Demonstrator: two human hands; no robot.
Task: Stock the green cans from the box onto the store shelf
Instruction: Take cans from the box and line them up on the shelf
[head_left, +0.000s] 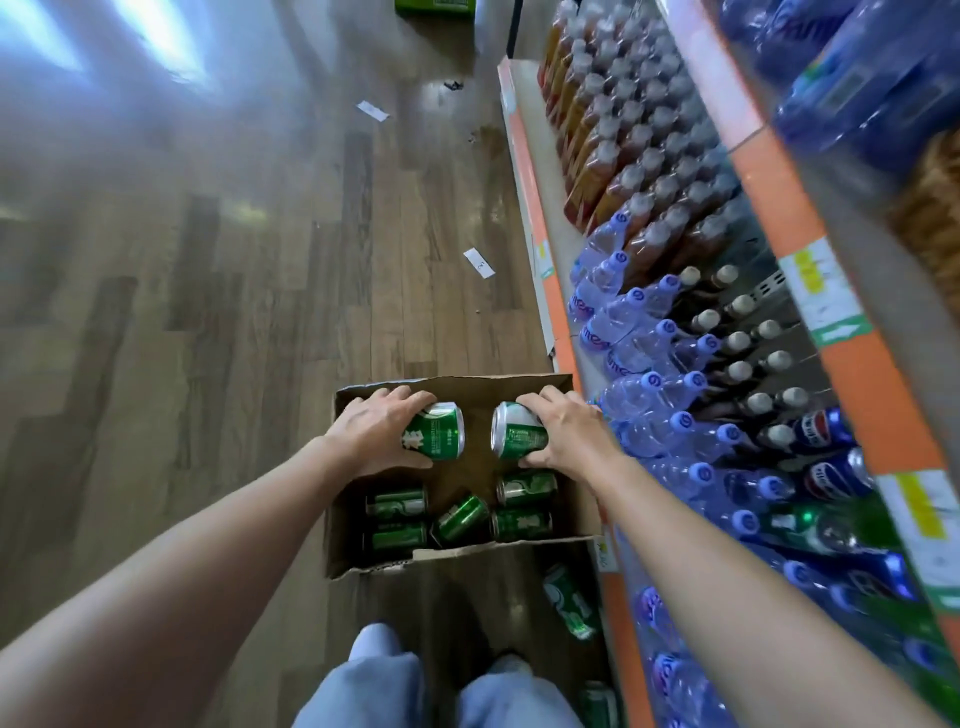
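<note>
Your left hand (382, 431) is curled round one green can (439, 431) and your right hand (563, 431) round a second green can (519, 434). You hold both on their sides above the far half of the open cardboard box (467, 388), silver ends turned toward each other and a gap between them. Each can carries white print on green, too small and blurred to read. Five loose cans (460, 517) lie on their sides in the near half of the box, two at the left, one slanted in the middle and two at the right. The box sits on the wood-plank floor (208, 260), its right side against the orange-edged bottom shelf (563, 317). A stray green can (569, 600) lies on the floor just near of the box, beside the shelf front. On that shelf, clear water bottles with blue caps (649, 387) stand at the front; their purple label lettering shows only in part. Behind them are dark bottles with tan caps (737, 343) and blue Pepsi bottles (826, 428), the logo plain to see. Farther along are amber drink bottles (597, 156). Yellow price tags (821, 291) on the shelf edge above are unreadable. Two white paper slips (479, 262) lie on the floor farther away.
</note>
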